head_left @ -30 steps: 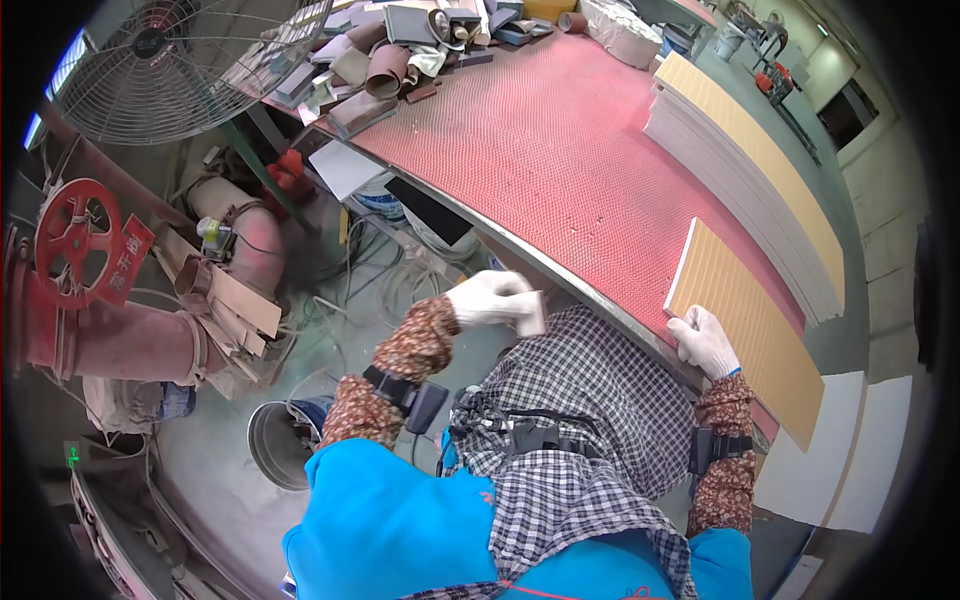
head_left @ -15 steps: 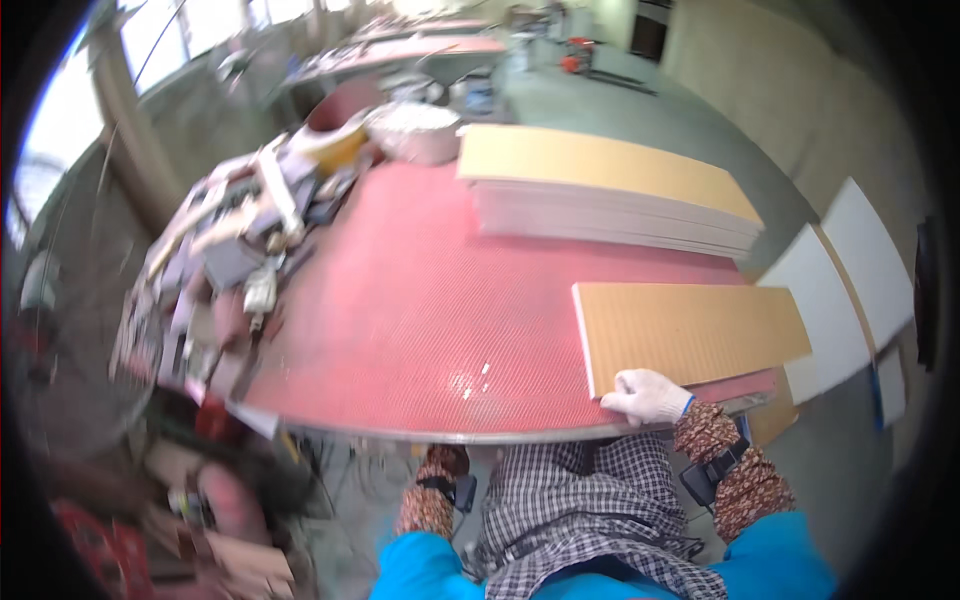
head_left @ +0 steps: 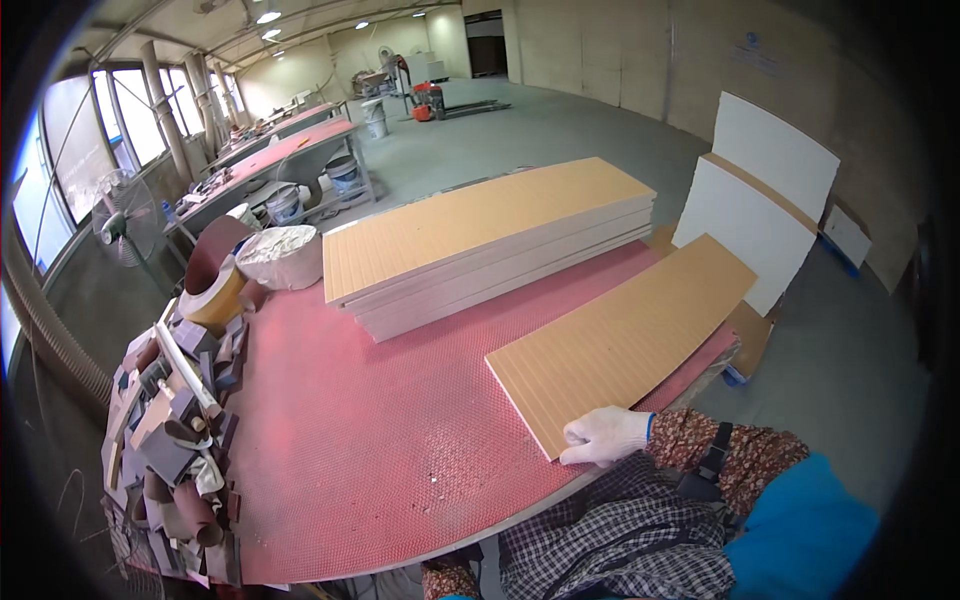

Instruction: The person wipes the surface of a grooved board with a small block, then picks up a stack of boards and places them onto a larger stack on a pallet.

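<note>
My right hand (head_left: pixel 606 436), in a white glove, is closed on the near edge of a ribbed tan-faced board (head_left: pixel 625 340), close to its left corner. The board has a thin pale edge and lies flat on a red textured worktable (head_left: pixel 400 470), at its right side. Of my left arm only a flowered sleeve (head_left: pixel 450 580) shows below the table's front edge; the hand itself is hidden. Beyond the held board lies a stack of similar boards (head_left: pixel 490 235), tan on top with pale edges.
Sanding blocks and scraps (head_left: pixel 175 440) are heaped along the table's left side. Behind them stand abrasive rolls (head_left: pixel 212 280) and a white round tub (head_left: pixel 280 258). White panels (head_left: pixel 750 220) lean at the right. Farther off are a fan (head_left: pixel 120 220), more tables, buckets and a red pallet jack (head_left: pixel 428 100).
My view has swung to the right and up, showing more of the room. My right hand stays on the board's near edge. Less of my left arm shows.
</note>
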`<state>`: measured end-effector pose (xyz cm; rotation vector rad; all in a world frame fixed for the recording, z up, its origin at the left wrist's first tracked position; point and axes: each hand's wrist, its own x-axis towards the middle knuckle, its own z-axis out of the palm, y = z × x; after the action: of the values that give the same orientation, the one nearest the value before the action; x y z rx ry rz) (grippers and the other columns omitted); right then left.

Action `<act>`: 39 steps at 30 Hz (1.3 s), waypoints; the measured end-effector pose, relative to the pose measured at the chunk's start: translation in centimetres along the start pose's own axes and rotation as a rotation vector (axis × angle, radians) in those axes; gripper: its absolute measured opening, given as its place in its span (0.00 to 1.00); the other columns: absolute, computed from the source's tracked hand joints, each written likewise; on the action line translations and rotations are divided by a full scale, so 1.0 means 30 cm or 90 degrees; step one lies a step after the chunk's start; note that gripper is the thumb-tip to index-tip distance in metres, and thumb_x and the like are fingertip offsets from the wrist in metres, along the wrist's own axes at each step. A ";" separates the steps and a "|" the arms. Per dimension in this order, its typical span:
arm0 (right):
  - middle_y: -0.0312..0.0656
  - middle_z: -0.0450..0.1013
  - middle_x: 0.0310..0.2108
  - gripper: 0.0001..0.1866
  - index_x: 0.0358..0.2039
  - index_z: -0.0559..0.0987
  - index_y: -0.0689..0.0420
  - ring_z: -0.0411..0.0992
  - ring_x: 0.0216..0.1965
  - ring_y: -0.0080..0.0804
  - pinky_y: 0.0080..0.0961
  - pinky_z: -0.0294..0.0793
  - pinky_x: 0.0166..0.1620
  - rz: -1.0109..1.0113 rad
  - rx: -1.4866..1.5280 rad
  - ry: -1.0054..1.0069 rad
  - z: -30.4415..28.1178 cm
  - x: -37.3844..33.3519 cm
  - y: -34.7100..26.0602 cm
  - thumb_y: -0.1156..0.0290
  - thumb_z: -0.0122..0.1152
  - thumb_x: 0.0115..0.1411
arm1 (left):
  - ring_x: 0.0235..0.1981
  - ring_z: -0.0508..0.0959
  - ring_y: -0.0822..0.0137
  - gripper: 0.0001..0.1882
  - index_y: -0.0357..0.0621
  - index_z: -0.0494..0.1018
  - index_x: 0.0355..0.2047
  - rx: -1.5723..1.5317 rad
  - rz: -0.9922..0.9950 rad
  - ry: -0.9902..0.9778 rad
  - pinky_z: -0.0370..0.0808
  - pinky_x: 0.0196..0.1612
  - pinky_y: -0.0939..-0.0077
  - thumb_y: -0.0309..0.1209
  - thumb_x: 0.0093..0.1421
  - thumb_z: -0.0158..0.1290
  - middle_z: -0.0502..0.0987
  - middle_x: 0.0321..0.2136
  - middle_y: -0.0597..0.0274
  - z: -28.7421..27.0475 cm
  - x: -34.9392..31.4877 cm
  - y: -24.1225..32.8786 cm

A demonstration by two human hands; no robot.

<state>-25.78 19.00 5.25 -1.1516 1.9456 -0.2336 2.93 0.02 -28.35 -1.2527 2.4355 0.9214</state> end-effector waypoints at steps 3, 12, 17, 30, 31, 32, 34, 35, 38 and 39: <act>0.37 0.74 0.18 0.24 0.26 0.71 0.55 0.75 0.21 0.31 0.29 0.74 0.30 -0.016 -0.008 -0.021 0.006 0.008 0.012 0.46 0.55 0.66 | 0.59 0.74 0.55 0.23 0.61 0.76 0.58 0.010 0.006 -0.004 0.70 0.61 0.58 0.49 0.66 0.51 0.77 0.57 0.55 -0.008 -0.004 -0.003; 0.40 0.76 0.18 0.23 0.27 0.74 0.56 0.77 0.23 0.35 0.33 0.75 0.33 -0.051 -0.011 0.018 0.004 -0.012 0.039 0.46 0.56 0.65 | 0.62 0.71 0.57 0.22 0.62 0.76 0.58 0.047 0.055 -0.012 0.67 0.64 0.59 0.48 0.66 0.52 0.76 0.59 0.57 -0.019 -0.048 -0.001; 0.48 0.78 0.24 0.23 0.29 0.75 0.57 0.78 0.30 0.45 0.41 0.74 0.38 -0.084 -0.039 0.042 0.004 -0.024 0.041 0.47 0.55 0.64 | 0.64 0.70 0.57 0.21 0.63 0.76 0.58 0.069 0.133 -0.024 0.66 0.66 0.59 0.47 0.66 0.52 0.75 0.60 0.58 -0.044 -0.112 0.012; 0.46 0.77 0.19 0.25 0.25 0.79 0.59 0.78 0.26 0.48 0.45 0.74 0.35 -0.248 -0.071 0.148 0.069 0.090 0.132 0.47 0.54 0.62 | 0.45 0.80 0.68 0.21 0.35 0.76 0.55 -0.226 0.161 -0.295 0.75 0.50 0.74 0.38 0.70 0.50 0.83 0.41 0.59 -0.456 -0.683 0.295; 0.49 0.78 0.20 0.26 0.24 0.80 0.60 0.79 0.27 0.48 0.45 0.75 0.35 -0.260 -0.089 0.158 0.073 0.107 0.129 0.48 0.55 0.61 | 0.44 0.81 0.68 0.18 0.33 0.77 0.53 -0.259 0.213 -0.276 0.76 0.49 0.75 0.33 0.70 0.51 0.83 0.40 0.58 -0.510 -0.727 0.368; 0.51 0.78 0.20 0.26 0.22 0.82 0.62 0.79 0.27 0.49 0.46 0.76 0.35 -0.277 -0.107 0.165 0.078 0.117 0.108 0.49 0.56 0.59 | 0.42 0.83 0.55 0.24 0.44 0.75 0.57 -0.264 0.245 -0.233 0.81 0.44 0.64 0.47 0.71 0.44 0.81 0.50 0.55 -0.525 -0.768 0.386; 0.50 0.78 0.21 0.25 0.22 0.81 0.61 0.79 0.27 0.49 0.46 0.75 0.35 -0.257 -0.062 0.161 0.075 0.107 0.106 0.49 0.56 0.59 | 0.41 0.81 0.69 0.15 0.33 0.78 0.50 -0.380 0.195 -0.173 0.78 0.46 0.76 0.30 0.68 0.53 0.83 0.39 0.57 -0.639 -0.840 0.590; 0.49 0.79 0.21 0.25 0.21 0.80 0.61 0.79 0.27 0.49 0.47 0.75 0.34 -0.239 -0.028 0.151 0.070 0.099 0.123 0.50 0.56 0.59 | 0.40 0.81 0.70 0.15 0.32 0.78 0.49 -0.331 0.242 -0.109 0.78 0.44 0.77 0.29 0.67 0.53 0.83 0.39 0.56 -0.671 -0.823 0.678; 0.50 0.80 0.23 0.24 0.25 0.83 0.61 0.81 0.30 0.48 0.45 0.77 0.37 -0.224 -0.045 0.201 0.084 0.115 0.138 0.50 0.57 0.58 | 0.40 0.80 0.70 0.16 0.27 0.77 0.49 -0.255 0.332 0.057 0.76 0.47 0.77 0.26 0.64 0.53 0.83 0.39 0.54 -0.698 -0.749 0.834; 0.50 0.80 0.23 0.24 0.25 0.83 0.61 0.81 0.30 0.48 0.45 0.77 0.37 -0.225 -0.039 0.201 0.085 0.105 0.128 0.50 0.57 0.58 | 0.44 0.80 0.68 0.17 0.27 0.76 0.51 -0.298 0.324 0.060 0.75 0.50 0.75 0.26 0.64 0.53 0.82 0.42 0.52 -0.691 -0.693 0.829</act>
<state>-27.04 19.27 -0.19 -1.5747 2.0149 -0.5763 -3.20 10.80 8.06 -0.8023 2.7703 1.6797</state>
